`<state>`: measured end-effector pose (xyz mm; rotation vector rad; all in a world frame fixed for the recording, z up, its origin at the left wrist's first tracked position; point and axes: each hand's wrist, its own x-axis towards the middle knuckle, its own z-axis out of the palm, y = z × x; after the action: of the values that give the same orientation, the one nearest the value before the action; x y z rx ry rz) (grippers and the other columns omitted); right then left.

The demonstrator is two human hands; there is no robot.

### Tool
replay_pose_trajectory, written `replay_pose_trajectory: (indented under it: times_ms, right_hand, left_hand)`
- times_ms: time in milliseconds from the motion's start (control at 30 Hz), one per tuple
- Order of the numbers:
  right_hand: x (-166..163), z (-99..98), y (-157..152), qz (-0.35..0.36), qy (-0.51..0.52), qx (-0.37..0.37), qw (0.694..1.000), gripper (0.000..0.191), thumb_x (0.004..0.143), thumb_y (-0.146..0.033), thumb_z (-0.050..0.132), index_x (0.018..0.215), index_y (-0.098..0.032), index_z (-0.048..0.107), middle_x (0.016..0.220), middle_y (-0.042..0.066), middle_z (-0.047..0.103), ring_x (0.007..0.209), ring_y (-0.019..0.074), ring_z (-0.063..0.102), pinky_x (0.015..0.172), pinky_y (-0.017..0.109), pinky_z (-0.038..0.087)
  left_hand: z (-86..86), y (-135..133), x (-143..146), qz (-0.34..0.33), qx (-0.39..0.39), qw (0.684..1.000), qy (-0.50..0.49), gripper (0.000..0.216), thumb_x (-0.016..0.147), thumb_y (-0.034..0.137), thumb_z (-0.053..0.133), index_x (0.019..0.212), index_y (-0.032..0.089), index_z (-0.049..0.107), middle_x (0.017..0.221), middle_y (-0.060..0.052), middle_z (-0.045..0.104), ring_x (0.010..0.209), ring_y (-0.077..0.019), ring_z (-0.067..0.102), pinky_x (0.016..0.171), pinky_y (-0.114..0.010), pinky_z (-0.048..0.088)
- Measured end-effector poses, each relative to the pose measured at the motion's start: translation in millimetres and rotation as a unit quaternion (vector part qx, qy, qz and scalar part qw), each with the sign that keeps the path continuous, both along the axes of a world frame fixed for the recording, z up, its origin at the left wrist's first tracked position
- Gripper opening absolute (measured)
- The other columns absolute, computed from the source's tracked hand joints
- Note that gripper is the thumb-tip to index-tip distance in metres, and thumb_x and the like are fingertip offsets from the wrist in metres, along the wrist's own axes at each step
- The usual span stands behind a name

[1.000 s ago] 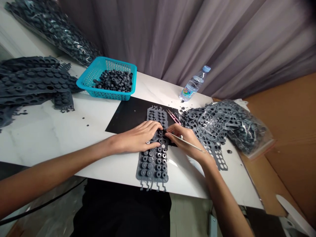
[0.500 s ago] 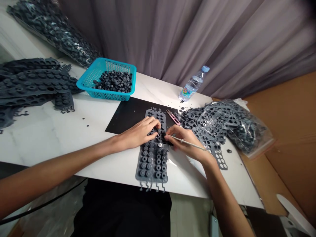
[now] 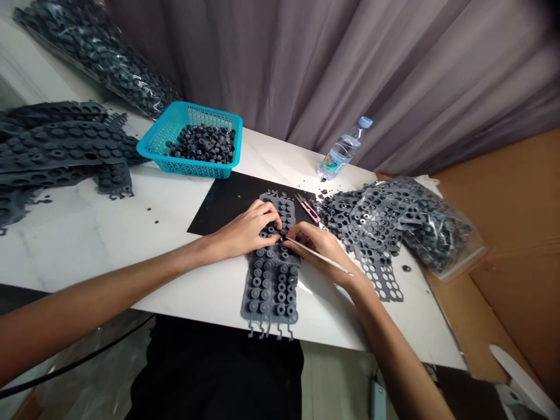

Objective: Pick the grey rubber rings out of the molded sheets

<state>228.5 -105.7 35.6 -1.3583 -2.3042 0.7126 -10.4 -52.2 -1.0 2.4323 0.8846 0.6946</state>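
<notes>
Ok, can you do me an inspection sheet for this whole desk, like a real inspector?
Surface: white table; black mat partly under the sheet.
Things in use: sheet of grey round parts; thin pale tool, dark end at the sheet.
Clutter: small dark bits by the pink snips; holed sheets heaped beside a clear bag.
Hands: left hand on the sheet, pinching or only pressing, can't tell; right hand grips the tool.
Cables: a black cable, below the table edge.
Surroundings: blue basket of small dark parts; bottle, upright; grey curtain behind.
</notes>
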Motion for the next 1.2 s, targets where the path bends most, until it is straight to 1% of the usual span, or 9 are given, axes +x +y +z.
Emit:
replay_pose_trajectory:
  times_ms: [167,500,667,833,900,967,1067,1133,1200]
  right_hand:
    - [3.4,-2.2,0.8,-0.023,-0.002,0.0,1.0,0.02,0.103,-0.044,0.064,0.105,-0.025,0.068,0.093,0.0,0.071,0.073,0.0159,0.06,0.069,0.028,0.044]
    - [4.6,1.0,-0.9,-0.055,-0.004,-0.015,0.998,0.029,0.102,-0.054,0.061,0.106,-0.026,0.068,0.086,-0.001,0.072,0.07,0.0167,0.058,0.066,0.028,0.043]
    - [3.9,-0.1,-0.7,-0.038,-0.013,-0.012,0.999,0.029,0.103,-0.054,0.06,0.105,-0.026,0.068,0.091,0.001,0.073,0.073,0.0175,0.06,0.069,0.029,0.045]
    - [2.0,0.9,-0.7,-0.038,-0.036,0.006,0.999,0.024,0.105,-0.049,0.06,0.108,-0.027,0.067,0.093,0.0,0.073,0.073,0.017,0.06,0.07,0.029,0.044]
    - [0.7,1.7,-1.4,-0.036,-0.048,0.009,0.998,0.024,0.106,-0.048,0.058,0.113,-0.027,0.067,0.093,0.001,0.073,0.072,0.0168,0.061,0.069,0.028,0.044]
    - [-1.2,2.3,-2.4,-0.033,-0.061,0.015,0.998,0.025,0.107,-0.046,0.056,0.122,-0.028,0.065,0.096,0.001,0.073,0.073,0.0169,0.063,0.068,0.028,0.045]
    - [-4.1,1.9,-3.7,-0.014,-0.086,0.045,0.995,0.028,0.109,-0.042,0.053,0.13,-0.028,0.063,0.108,0.005,0.073,0.08,0.0185,0.067,0.071,0.029,0.048]
    - [-4.8,-0.2,-3.5,0.001,-0.105,0.071,0.992,0.028,0.11,-0.04,0.048,0.13,-0.026,0.064,0.113,0.007,0.072,0.085,0.0199,0.069,0.073,0.03,0.05]
    - [-4.7,-4.5,-2.2,0.009,-0.127,0.092,0.988,0.03,0.111,-0.039,0.045,0.13,-0.025,0.063,0.115,0.009,0.071,0.086,0.0211,0.071,0.071,0.03,0.049]
  left_hand:
    - [-0.3,-0.1,0.3,0.01,-0.009,1.0,0.006,0.016,0.096,0.031,0.066,0.11,0.023,0.067,0.118,-0.004,0.062,0.12,-0.0259,0.052,0.106,-0.043,0.049]
    - [3.8,-1.4,0.5,0.011,-0.02,1.0,0.013,0.017,0.098,0.034,0.062,0.11,0.023,0.066,0.119,-0.006,0.06,0.121,-0.0269,0.052,0.106,-0.046,0.05]
    - [1.9,-1.5,0.6,0.013,-0.021,1.0,0.015,0.016,0.098,0.034,0.062,0.11,0.024,0.065,0.119,-0.005,0.06,0.122,-0.0266,0.051,0.107,-0.046,0.049]
    - [3.2,-2.1,0.6,0.015,-0.021,0.999,0.022,0.016,0.098,0.034,0.062,0.11,0.024,0.065,0.119,-0.005,0.06,0.122,-0.0269,0.051,0.104,-0.045,0.05]
    - [3.8,-2.1,0.7,0.018,-0.019,0.999,0.023,0.017,0.098,0.035,0.063,0.11,0.024,0.065,0.119,-0.005,0.06,0.122,-0.0268,0.052,0.103,-0.044,0.05]
    - [3.8,-2.0,0.8,0.02,-0.015,0.999,0.023,0.017,0.098,0.035,0.064,0.11,0.024,0.065,0.119,-0.005,0.06,0.122,-0.0267,0.052,0.103,-0.044,0.05]
    - [3.3,-1.7,1.0,0.02,-0.012,0.999,0.024,0.017,0.098,0.035,0.065,0.11,0.023,0.065,0.119,-0.005,0.06,0.12,-0.0264,0.052,0.103,-0.044,0.05]
    - [2.8,-1.5,0.9,0.02,-0.011,0.999,0.024,0.017,0.098,0.036,0.065,0.11,0.024,0.065,0.119,-0.004,0.06,0.12,-0.0261,0.052,0.103,-0.044,0.05]
    - [2.2,-1.1,0.7,0.019,-0.011,0.999,0.024,0.018,0.098,0.036,0.066,0.11,0.024,0.065,0.119,-0.004,0.06,0.12,-0.0261,0.052,0.102,-0.043,0.05]
